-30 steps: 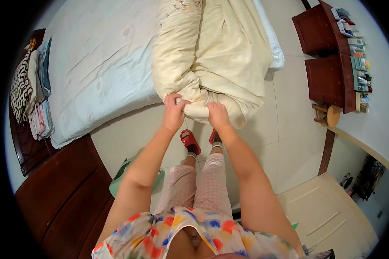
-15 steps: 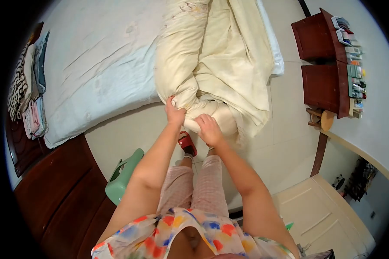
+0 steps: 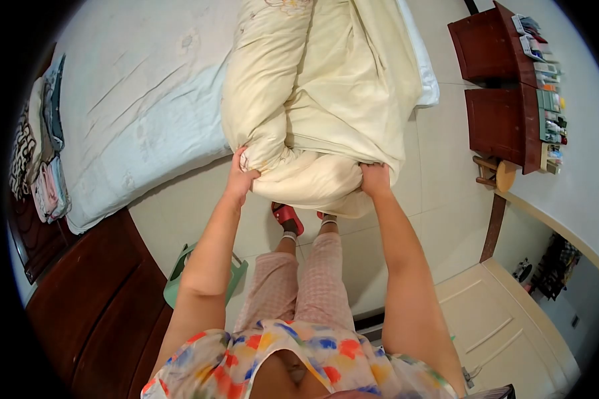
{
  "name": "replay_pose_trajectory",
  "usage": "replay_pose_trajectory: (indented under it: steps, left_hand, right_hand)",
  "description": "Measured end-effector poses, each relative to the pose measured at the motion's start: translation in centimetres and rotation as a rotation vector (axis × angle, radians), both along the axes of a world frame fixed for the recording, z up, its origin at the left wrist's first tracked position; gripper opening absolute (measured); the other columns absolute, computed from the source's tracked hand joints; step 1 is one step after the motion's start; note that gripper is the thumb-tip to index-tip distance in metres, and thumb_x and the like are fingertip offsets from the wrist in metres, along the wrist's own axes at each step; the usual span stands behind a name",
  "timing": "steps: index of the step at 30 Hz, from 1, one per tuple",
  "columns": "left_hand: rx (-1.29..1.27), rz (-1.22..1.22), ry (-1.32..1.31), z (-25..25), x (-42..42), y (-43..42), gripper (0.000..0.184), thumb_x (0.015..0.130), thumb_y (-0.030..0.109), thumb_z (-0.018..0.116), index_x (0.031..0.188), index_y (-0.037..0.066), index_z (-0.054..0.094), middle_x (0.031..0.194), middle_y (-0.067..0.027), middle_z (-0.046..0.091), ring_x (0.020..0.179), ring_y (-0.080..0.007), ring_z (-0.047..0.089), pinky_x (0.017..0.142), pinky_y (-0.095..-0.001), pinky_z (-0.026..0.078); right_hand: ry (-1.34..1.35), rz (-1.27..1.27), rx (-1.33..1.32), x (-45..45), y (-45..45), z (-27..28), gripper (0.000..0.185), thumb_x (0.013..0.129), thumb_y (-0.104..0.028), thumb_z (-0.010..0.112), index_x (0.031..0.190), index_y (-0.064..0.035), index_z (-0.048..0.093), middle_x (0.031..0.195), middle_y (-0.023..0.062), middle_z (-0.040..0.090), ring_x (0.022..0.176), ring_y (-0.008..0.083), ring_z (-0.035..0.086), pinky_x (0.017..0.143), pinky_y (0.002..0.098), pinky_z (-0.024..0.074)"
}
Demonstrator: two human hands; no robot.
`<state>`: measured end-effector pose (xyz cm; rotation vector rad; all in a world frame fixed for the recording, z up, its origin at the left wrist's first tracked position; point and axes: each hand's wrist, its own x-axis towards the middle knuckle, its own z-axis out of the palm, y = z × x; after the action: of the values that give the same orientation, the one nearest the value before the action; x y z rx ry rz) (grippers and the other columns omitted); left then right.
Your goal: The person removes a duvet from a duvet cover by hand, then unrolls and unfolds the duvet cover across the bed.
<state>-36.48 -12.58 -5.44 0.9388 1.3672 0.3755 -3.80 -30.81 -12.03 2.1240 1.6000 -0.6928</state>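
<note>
Right hand [image 3: 376, 178] moved outward along quilt [image 3: 313, 176]; arms [image 3: 209, 259] (nearly straight) wide apart.

Cream quilt [image 3: 319, 106], creased; lies on bed [image 3: 146, 86], overhanging its edge; left side thickly bunched; faint print, perhaps floral.

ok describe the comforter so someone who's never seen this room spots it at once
Start with the wide, pale-blue bed at the top left. The comforter lies over its right side, its near end gathered past the edge between the left hand and right hand. It is thick, puffy and creamy yellow, unlike the flat, bluish bed beneath it.
</note>
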Motion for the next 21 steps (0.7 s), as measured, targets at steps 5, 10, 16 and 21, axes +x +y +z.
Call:
replay_pose_trajectory:
  steps: [5, 10, 16, 21]
  left_hand:
    - [0.871, -0.572, 0.557, 5.6, 3.1, -3.0, 0.049, 0.070, 0.006, 0.067, 0.117, 0.011, 0.056, 0.117, -0.0139, 0.056, 0.107, -0.0323, 0.052, 0.095, -0.0429, 0.038]
    - [0.891, -0.883, 0.305, 3.7, 10.5, -8.1, 0.074, 0.063, 0.025, 0.080, 0.127, 0.009, 0.047, 0.116, -0.0148, 0.059, 0.112, -0.0328, 0.052, 0.098, -0.0440, 0.037]
    - [0.572, -1.060, 0.525, -1.6, 14.6, -7.1, 0.081, 0.066, 0.021, 0.076, 0.134, 0.008, 0.034, 0.102, -0.0187, 0.064, 0.098, -0.0309, 0.061, 0.094, -0.0418, 0.040]
    - [0.479, -0.953, 0.427, 1.5, 13.4, -8.0, 0.058, 0.065, 0.012, 0.070, 0.117, 0.004, 0.046, 0.085, -0.0189, 0.064, 0.084, -0.0353, 0.062, 0.082, -0.0420, 0.045]
  right_hand:
    - [0.137, -0.042, 0.403, -2.3, -1.5, 3.3, 0.028, 0.068, -0.007, 0.064, 0.094, -0.0123, 0.057, 0.090, 0.0041, 0.060, 0.093, 0.0262, 0.056, 0.088, 0.0450, 0.0357]
    - [0.231, 0.073, 0.530, -2.6, -1.5, 6.3, 0.026, 0.068, -0.004, 0.060, 0.093, -0.0132, 0.056, 0.085, 0.0023, 0.055, 0.089, 0.0249, 0.054, 0.082, 0.0425, 0.0401]
    - [0.368, 0.220, 0.570, -2.5, -1.6, 9.6, 0.025, 0.067, -0.010, 0.066, 0.090, -0.0121, 0.056, 0.086, 0.0024, 0.054, 0.088, 0.0238, 0.054, 0.081, 0.0412, 0.0425]
    - [0.359, 0.026, 0.331, 1.0, -2.0, 9.9, 0.068, 0.055, -0.025, 0.083, 0.115, -0.0132, 0.054, 0.116, 0.0048, 0.052, 0.111, 0.0243, 0.049, 0.093, 0.0441, 0.0380]
